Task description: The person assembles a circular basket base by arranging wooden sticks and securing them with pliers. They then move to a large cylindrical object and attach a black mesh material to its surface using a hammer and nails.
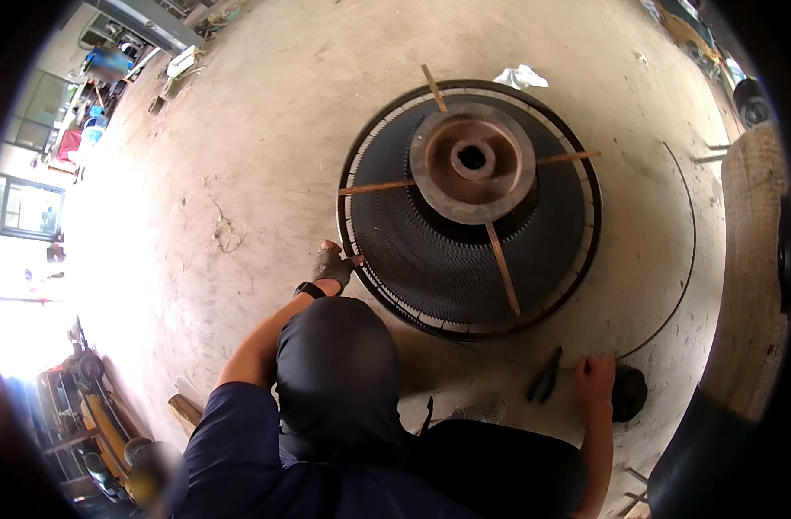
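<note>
The large round disc with a dark face of closely packed toothed rings [395, 238] lies on the floor just right of and beyond the fingers of the left hand in a fingerless glove [335, 266]; these stand apart, one fingertip against its dark rim. The bare right hand [595, 374] has its fingers curled together beside the near end of a long thin dark curved strip [694, 233], but whether they are clamped on it I cannot tell. As a judgement, the work looks well along: rings fill most of the face from the thick rusty metal hub [473, 187] outward, with a pale slotted band left showing near the rim, while the strip sweeps over the floor away from the right fingers, mostly off the disc. Four narrow brown bars [502, 270] cross the face beyond the left fingers and obstruct it. Dark-handled pliers [544, 378] lie just left of the right fingers and a squat black round object [629, 394] sits just right of them, crowding that hand. A crumpled white scrap [522, 78] lies past the disc, well apart from both hands' fingers.
</note>
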Tool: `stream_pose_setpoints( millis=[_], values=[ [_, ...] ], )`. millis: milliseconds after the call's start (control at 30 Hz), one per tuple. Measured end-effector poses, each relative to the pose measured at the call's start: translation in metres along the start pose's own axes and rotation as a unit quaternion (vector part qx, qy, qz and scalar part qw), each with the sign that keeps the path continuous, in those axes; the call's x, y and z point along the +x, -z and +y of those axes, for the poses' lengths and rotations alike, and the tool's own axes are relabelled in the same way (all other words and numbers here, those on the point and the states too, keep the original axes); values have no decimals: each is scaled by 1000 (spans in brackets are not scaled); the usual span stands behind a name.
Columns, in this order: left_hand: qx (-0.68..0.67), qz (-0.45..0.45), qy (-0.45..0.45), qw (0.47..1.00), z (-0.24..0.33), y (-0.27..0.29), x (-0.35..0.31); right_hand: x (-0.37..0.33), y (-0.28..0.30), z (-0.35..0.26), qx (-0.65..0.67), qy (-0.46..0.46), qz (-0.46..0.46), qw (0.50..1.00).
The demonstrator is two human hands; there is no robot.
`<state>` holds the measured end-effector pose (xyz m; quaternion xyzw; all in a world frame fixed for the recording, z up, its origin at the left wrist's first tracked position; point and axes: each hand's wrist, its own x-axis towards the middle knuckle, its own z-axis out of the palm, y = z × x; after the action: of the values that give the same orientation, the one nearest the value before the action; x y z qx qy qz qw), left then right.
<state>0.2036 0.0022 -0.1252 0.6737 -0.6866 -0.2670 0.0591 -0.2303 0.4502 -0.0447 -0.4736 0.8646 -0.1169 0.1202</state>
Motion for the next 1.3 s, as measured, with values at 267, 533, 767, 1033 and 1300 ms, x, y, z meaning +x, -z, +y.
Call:
stream_pose_setpoints(
  millis=[267, 533, 767, 1033, 1300],
  values=[
    [58, -4, -72, 996, -1, -16, -38, 1, -10, 51, -4, 8, -2, 1000],
    [164, -246, -69, 953, 15, 17, -38, 11, -2, 89, -29, -23, -5, 999],
    [51, -607, 103, 786, 131, 136, -69, 27, -5, 130, 2, -91, 18, 996],
    [498, -742, -211, 397, 248, 77, -150, 44, 5, 176, -14, -85, 24, 996],
    [321, -219, -790, 475, 201, -91, -196, 57, 4, 219, -9, -92, 61, 994]
  ],
)
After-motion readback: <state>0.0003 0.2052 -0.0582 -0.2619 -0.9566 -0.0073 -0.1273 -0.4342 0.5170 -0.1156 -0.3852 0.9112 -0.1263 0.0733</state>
